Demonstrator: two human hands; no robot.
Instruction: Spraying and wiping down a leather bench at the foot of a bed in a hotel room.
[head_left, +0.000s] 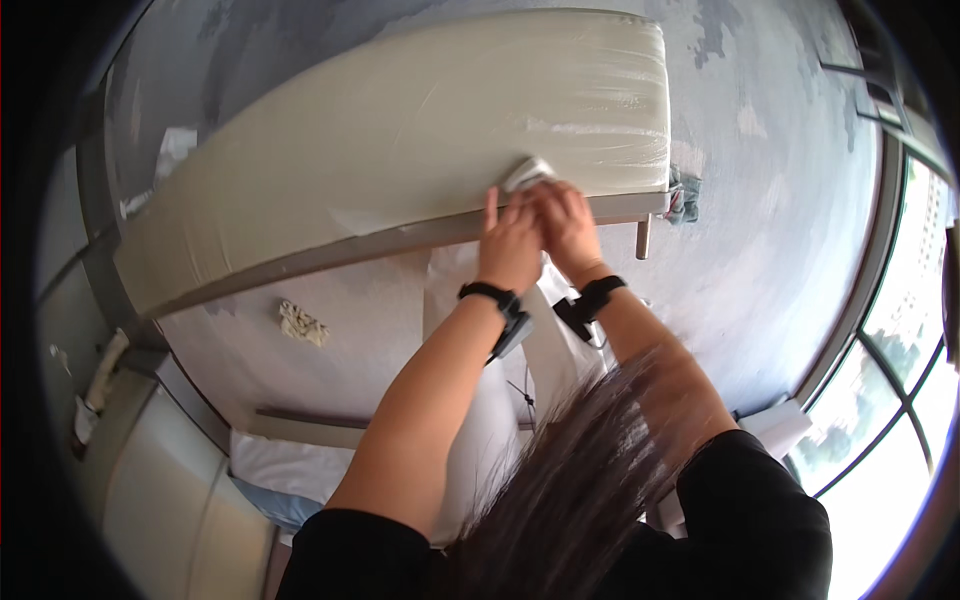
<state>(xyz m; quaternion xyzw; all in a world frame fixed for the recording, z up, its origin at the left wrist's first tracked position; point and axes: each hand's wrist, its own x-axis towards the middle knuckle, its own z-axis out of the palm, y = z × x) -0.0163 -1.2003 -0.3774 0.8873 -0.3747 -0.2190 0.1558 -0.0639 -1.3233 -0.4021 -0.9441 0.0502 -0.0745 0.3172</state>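
Before me a long, pale upholstered bench stretches across the view, its cover creased at the right end. My left hand and my right hand meet above its near edge, both blurred. A small white object, perhaps a folded cloth, lies at the fingertips. Which hand grips it is hidden, since the fingers overlap. Black straps with small devices circle both wrists.
A crumpled cream cloth lies on the mottled grey floor. Dark fabric shows by the bench's right end, near a short leg. White bedding is at lower left. A large window stands at the right.
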